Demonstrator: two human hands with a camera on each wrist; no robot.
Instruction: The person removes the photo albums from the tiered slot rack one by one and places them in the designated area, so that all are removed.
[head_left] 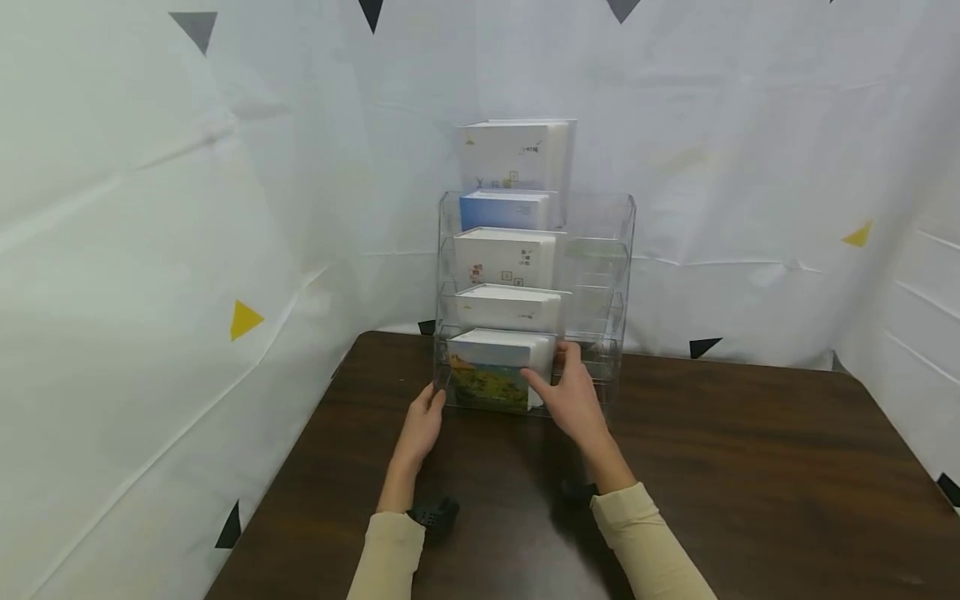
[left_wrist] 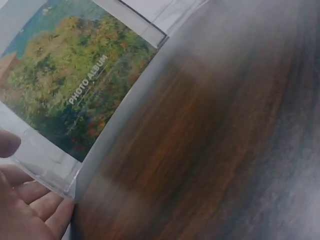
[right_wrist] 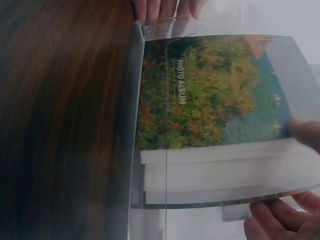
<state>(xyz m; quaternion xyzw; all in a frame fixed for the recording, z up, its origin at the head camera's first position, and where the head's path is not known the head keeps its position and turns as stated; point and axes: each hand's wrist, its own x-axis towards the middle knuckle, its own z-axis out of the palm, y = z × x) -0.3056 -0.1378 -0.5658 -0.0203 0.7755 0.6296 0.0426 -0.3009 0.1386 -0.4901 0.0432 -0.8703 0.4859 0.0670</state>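
Observation:
A photo album (head_left: 489,375) with a painted landscape cover stands in the lowest front tier of a clear tiered rack (head_left: 600,333). My right hand (head_left: 573,398) grips the album at its right side, thumb by the front cover and fingers behind the back cover, as the right wrist view shows. At the rack's lower left corner, my left hand (head_left: 422,423) holds the clear side wall between thumb and fingers. The left wrist view shows the same cover, lettered PHOTO ALBUM, behind the rack's clear front lip (left_wrist: 47,167).
Behind the album, more albums stand in the higher tiers: a white one (head_left: 506,310), another white one (head_left: 495,257), a blue one (head_left: 498,212) and a tall white one (head_left: 502,154). The rack stands at the back of a dark wooden table (head_left: 750,467), before a white curtain (head_left: 750,167).

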